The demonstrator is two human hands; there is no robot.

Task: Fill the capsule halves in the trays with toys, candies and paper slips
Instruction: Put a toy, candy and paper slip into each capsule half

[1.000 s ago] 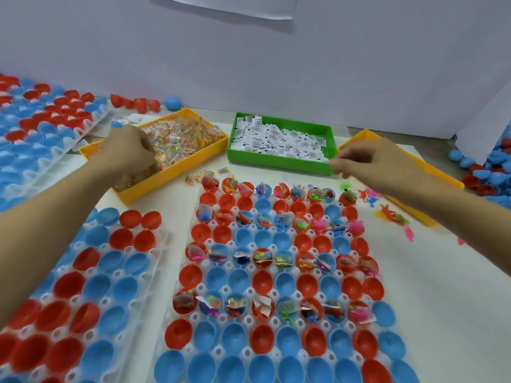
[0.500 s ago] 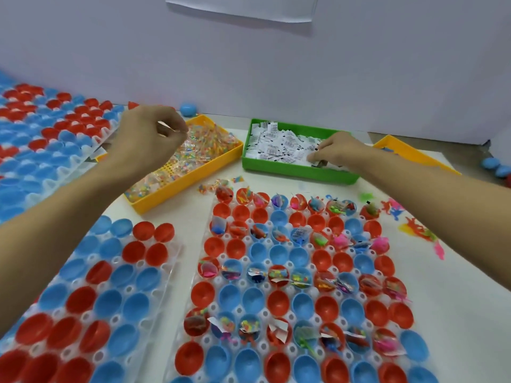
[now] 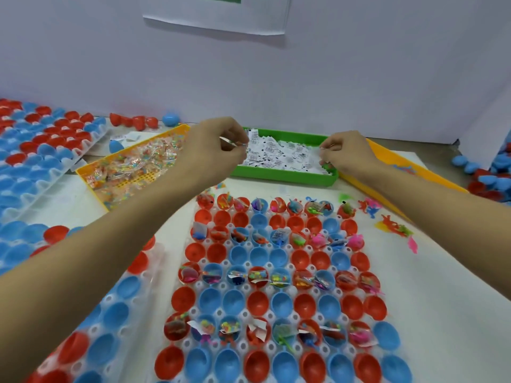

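Head: both hands [image 3: 218,146] pinching paper slips [image 3: 279,153].

Red and blue capsule halves [image 3: 257,302], green tray [image 3: 282,176], yellow tray [image 3: 91,172].

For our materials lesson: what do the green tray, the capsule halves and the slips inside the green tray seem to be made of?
Green tray: likely moulded plastic, smooth with a slight sheen.
Capsule halves: apparently thin glossy plastic, showing highlights in their bowls.
Slips: probably matte white paper, flat and printed in black.
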